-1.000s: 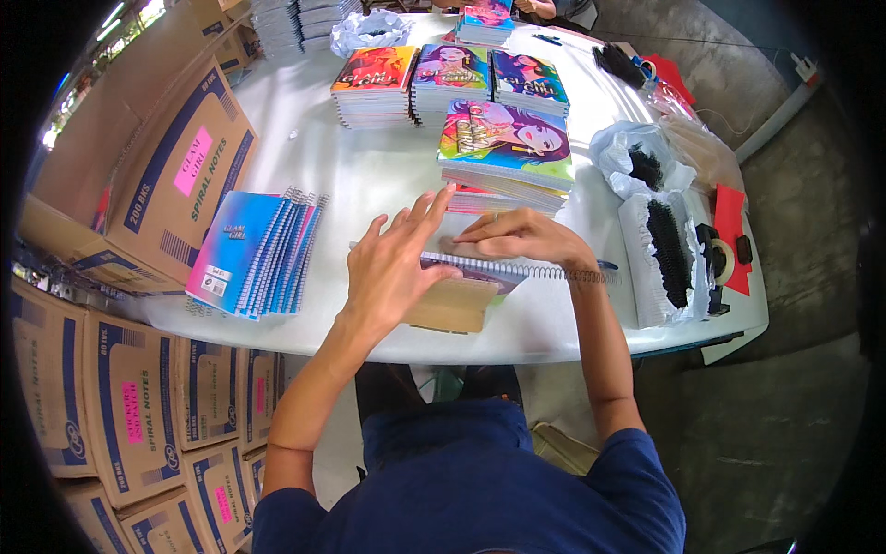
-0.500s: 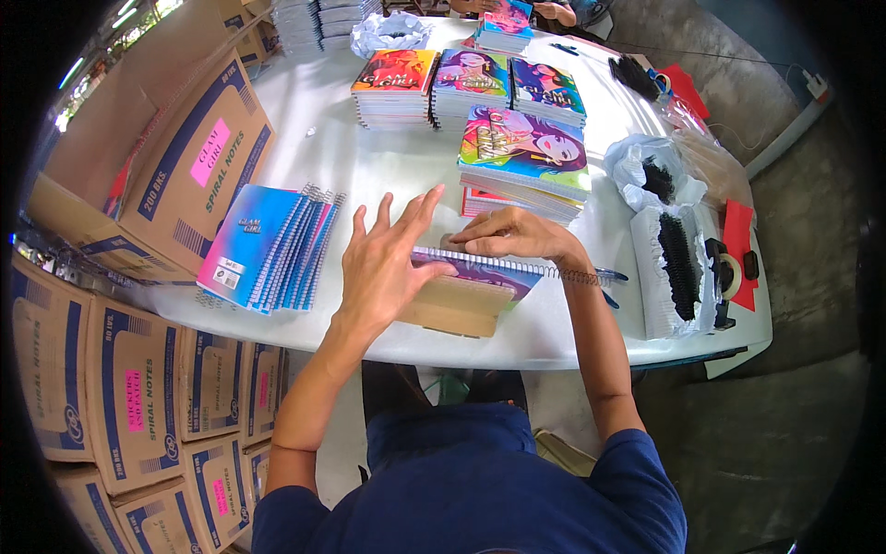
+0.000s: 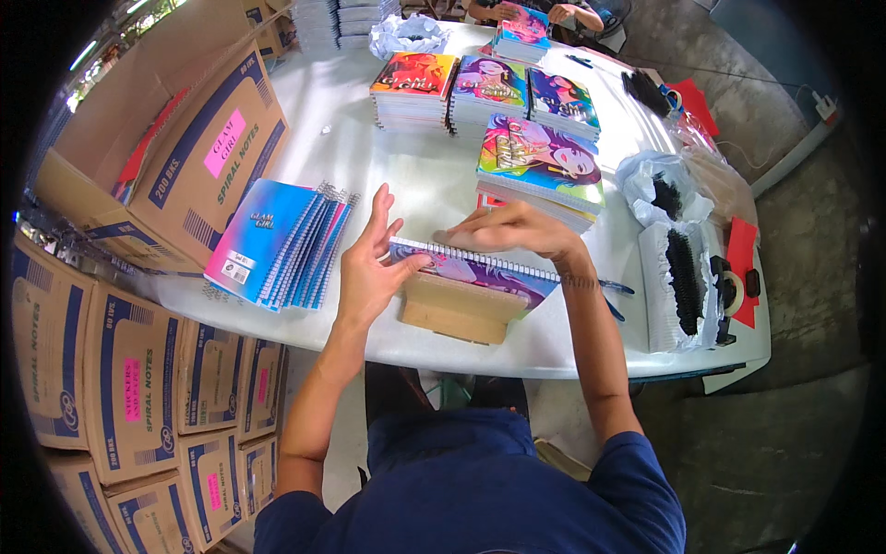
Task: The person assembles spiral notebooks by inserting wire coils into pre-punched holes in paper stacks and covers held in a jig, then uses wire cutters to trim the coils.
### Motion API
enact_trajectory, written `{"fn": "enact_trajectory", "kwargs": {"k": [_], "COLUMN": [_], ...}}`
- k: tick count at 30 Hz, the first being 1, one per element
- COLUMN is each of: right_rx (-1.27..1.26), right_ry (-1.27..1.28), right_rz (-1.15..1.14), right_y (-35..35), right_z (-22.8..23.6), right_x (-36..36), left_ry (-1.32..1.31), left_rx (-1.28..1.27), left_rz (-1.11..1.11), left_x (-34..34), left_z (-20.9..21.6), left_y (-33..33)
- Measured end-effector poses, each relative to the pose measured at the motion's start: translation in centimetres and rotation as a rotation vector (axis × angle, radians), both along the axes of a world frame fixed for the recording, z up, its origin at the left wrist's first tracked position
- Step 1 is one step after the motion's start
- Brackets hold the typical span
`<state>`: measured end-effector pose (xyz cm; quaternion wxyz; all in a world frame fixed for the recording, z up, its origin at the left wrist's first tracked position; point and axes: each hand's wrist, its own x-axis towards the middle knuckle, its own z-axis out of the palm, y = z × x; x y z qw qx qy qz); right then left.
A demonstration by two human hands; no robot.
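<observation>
Binding step, likely: purple spiral-bound notebook (image 3: 480,270) lies on brown wooden block (image 3: 457,309) at white worktop (image 3: 406,185) edge. Left hand (image 3: 374,263) open, fingers spread, thumb touching coil end; right hand (image 3: 508,231) flat on cover. Next needs coil seated.

At the centre of the frame a spiral notebook (image 3: 475,268) lies on a tan block (image 3: 457,309) on the white table (image 3: 415,175); the left hand (image 3: 369,268) touches its left end with fingers spread, the right hand (image 3: 512,231) lies flat along its wire edge. Left of centre sits a fanned stack of blue notebooks (image 3: 277,242); piles of colourful notebooks (image 3: 489,92) fill the upper middle, cardboard boxes (image 3: 198,162) the upper left.
</observation>
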<state>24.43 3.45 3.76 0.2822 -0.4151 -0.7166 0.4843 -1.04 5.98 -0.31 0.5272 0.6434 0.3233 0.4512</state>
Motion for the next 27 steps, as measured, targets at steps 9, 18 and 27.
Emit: {"fn": "enact_trajectory", "kwargs": {"k": [9,18,27], "right_rx": [-0.116,-0.010,0.441], "right_ry": [0.262,-0.012,-0.317], "right_rz": [-0.052,-0.086,-0.236], "right_y": [0.7,0.9,-1.4], "right_z": [-2.1,-0.8,-9.4], "right_x": [0.5,-1.6,2.7], "left_ry": [-0.139,-0.152,-0.107], "left_rx": [-0.086,-0.047,-0.358], "left_rz": [0.002,-0.009,-0.539], "left_x": [-0.5,-0.6,-0.2], "left_z": [-0.8,-1.4,-1.0], "left_y": [0.1,0.7,3.1]}}
